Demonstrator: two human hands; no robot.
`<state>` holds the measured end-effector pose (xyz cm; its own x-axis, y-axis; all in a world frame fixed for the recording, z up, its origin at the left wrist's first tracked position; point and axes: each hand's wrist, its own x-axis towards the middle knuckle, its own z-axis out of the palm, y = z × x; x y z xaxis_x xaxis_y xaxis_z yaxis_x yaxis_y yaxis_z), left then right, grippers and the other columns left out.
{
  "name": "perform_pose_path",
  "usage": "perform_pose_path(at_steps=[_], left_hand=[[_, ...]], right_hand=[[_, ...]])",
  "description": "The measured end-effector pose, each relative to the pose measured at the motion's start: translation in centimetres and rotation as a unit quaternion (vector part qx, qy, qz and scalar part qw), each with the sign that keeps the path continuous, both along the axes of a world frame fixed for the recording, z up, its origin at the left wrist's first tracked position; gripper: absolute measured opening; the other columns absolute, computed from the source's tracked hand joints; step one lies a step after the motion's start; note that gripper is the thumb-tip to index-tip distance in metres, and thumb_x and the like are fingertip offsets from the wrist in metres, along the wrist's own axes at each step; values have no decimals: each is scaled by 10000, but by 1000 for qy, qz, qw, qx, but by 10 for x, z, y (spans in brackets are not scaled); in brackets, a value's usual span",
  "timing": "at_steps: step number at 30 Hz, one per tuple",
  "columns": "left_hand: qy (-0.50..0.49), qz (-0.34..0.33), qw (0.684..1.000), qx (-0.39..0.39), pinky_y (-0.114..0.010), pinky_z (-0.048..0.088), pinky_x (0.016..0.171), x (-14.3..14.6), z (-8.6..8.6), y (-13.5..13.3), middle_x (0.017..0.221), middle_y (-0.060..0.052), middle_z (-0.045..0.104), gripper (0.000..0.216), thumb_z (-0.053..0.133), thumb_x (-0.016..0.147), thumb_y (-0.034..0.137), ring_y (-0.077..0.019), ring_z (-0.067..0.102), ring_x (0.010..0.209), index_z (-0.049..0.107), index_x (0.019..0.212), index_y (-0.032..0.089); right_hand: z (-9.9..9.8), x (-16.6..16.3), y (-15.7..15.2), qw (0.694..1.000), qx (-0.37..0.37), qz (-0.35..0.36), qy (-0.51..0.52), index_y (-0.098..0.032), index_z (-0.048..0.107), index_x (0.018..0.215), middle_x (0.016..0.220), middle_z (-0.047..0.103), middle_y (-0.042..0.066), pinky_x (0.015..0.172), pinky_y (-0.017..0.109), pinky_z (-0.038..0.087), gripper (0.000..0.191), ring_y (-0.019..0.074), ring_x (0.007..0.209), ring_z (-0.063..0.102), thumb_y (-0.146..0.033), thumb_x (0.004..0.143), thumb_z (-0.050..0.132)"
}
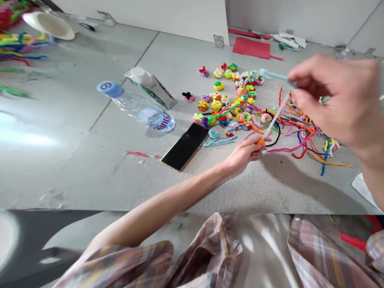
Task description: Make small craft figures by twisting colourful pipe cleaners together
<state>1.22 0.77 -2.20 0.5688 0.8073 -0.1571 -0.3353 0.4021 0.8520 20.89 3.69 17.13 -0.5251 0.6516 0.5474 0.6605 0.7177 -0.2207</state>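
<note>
My left hand [244, 155] is closed just above the table, its fingers pinching the lower end of a pale whitish strip [275, 119]. A small orange bit [260, 141] shows at those fingertips. The strip slants up to the fingers of my right hand [333, 96]; whether they touch it I cannot tell. Raised and a little blurred, my right hand pinches a light blue pipe cleaner [274, 75]. Behind the hands lie loose coloured pipe cleaners [312, 140] and several small pipe-cleaner figures [216, 105]. Two light blue pipe cleaner pieces [220, 141] rest beside the left forearm.
A black phone [185, 147] lies left of the figures. Past it are a lying plastic bottle [141, 110] and a carton [153, 86]. Red sheet material [251, 48] sits near the back panel. At far left are a white bowl [49, 25] and more pipe cleaners [18, 50].
</note>
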Motion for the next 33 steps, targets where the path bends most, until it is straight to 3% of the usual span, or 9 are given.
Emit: perform_pose_path(at_steps=[3,6,9,11,15,18,22,26,33], left_hand=[[-65,23,996,-56,-248,288,605,6,5,6,814,-9,515,259,629,915,184,-114,385,647,725,1150,131],[-76,48,994,-54,-237,319,614,12,9,9,830,-19,535,213,617,936,179,-108,392,656,727,1108,121],[-73,74,994,-34,-228,328,614,14,7,9,818,-10,516,148,631,960,222,-102,400,667,712,1032,120],[-59,80,995,-8,-225,340,616,13,3,8,800,1,510,143,647,981,271,-99,412,669,677,972,131],[38,49,996,67,-234,375,587,6,-4,3,787,12,587,231,648,1038,397,-107,471,637,613,1068,171],[94,25,990,100,-250,355,566,-1,-2,-1,847,-7,681,212,604,1062,398,-107,458,601,542,1117,202],[180,49,971,149,-286,361,666,-7,8,-6,840,-3,594,183,612,1042,375,-144,480,740,594,1013,195],[178,39,971,153,-324,342,693,-9,11,-9,822,0,500,347,464,1116,460,-158,427,740,584,931,192],[179,60,973,131,-324,341,728,-8,2,-13,847,7,526,194,481,1112,383,-167,445,771,559,1084,209]], right_hand=[[-38,23,-21,989,-42,-55,128,-262,757,998,766,687,-47,571,276,423,40,104,625,570,-261,1023,726],[-94,28,-30,970,-115,-65,204,-232,735,926,732,668,-38,553,279,415,139,116,598,561,-323,1028,712],[-138,26,-33,962,-158,-82,207,-216,722,892,706,662,-29,567,279,425,182,123,587,561,-332,1029,689],[-152,27,-37,962,-180,-82,188,-214,721,878,685,660,-29,552,276,410,188,123,563,547,-333,1022,692],[-158,32,-43,962,-187,-90,178,-217,707,864,713,698,-17,576,265,445,171,133,592,600,-294,1016,687],[-157,31,-46,970,-172,-86,150,-224,699,870,706,701,-19,578,270,452,157,138,584,608,-266,1019,672],[-158,24,-50,982,-150,-64,100,-228,684,875,739,727,-8,621,276,485,158,146,616,646,-185,1020,638],[-162,20,-54,987,-138,-50,64,-228,680,900,793,762,10,671,283,520,150,162,679,704,-147,1016,627],[-169,18,-55,985,-152,-48,64,-220,675,882,760,751,-1,647,276,513,154,153,645,700,-147,1014,637]])
